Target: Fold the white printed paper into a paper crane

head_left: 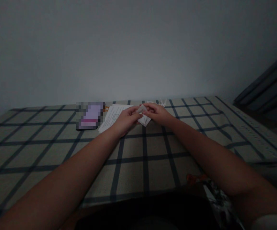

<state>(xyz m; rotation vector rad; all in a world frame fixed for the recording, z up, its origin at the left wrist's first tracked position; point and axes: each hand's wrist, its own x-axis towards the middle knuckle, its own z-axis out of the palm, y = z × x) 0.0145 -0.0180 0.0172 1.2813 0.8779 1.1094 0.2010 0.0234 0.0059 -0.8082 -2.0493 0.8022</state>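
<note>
- Pinching a small white folded paper [145,120] from both sides, the left hand [127,117] and right hand [159,113] are working close together above the far half of the desk [133,166].
- The left hand's grip is closing thumb against fingers on the paper's left edge.
- The right hand's grip is pressing a thumb on the paper's near face, while its fingers are curling around behind, partly hidden.
- The folded paper is pointing a corner down toward the person, its crease lines showing faintly.
- Printed sheets [110,118] are lying just left of the paper, the left hand partly covering them.
- A phone-like object [91,115], blurred into blocks, is resting left of those sheets, with a small orange item [107,109] showing between them.
- A spiky white paper piece [163,102] is standing just beyond the right hand.
- A pale cloth with dark checks is covering the desk, and a plain grey wall [138,51] is rising behind it.
- Dark folded fabric [267,78] is hanging at the far right.
</note>
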